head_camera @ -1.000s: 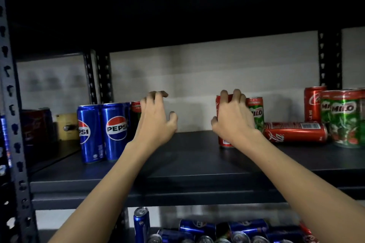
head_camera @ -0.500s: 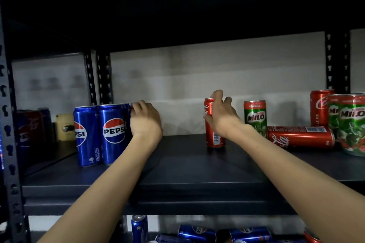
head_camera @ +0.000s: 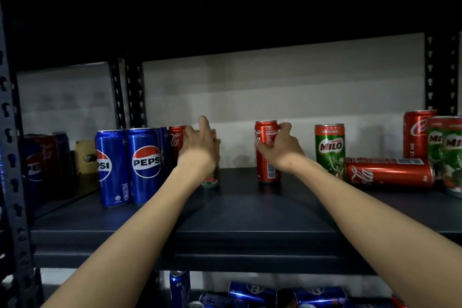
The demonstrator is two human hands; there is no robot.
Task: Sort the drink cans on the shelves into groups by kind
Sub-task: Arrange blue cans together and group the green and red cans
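My right hand (head_camera: 280, 149) grips an upright Coca-Cola can (head_camera: 265, 150) near the middle of the dark shelf (head_camera: 240, 210), thumb across its front and fingers curled round its far side, with the can's base down on the shelf. Taking that can as the mark: to its left my left hand (head_camera: 200, 144) is wrapped over a Milo can (head_camera: 211, 179), of which only the green lower part shows beneath my wrist; my forefinger lifts above it. Touching that hand on its left stands a second Coca-Cola can (head_camera: 175, 142), and further left a row of tall blue Pepsi cans (head_camera: 145, 165) stands tight together near the shelf's front edge, with a small brass-coloured fitting (head_camera: 85, 156) beyond them. In the dim bay further left still, past the shelf's perforated uprights (head_camera: 130, 92), stand more cans (head_camera: 42, 157), one blue and one red, their labels hard to read. To the right of my held can, apart from it, an upright green Milo can marked Original (head_camera: 329, 147) stands, and just beside that a Coca-Cola can lying on its side (head_camera: 388, 174). Behind the lying can stands another upright Coca-Cola can (head_camera: 416, 134), and at the frame's right edge two larger Milo cans (head_camera: 447, 155) stand side by side. Below the shelf, on the lower level, blue Pepsi cans lie in a jumble (head_camera: 287, 295), one of them upright.
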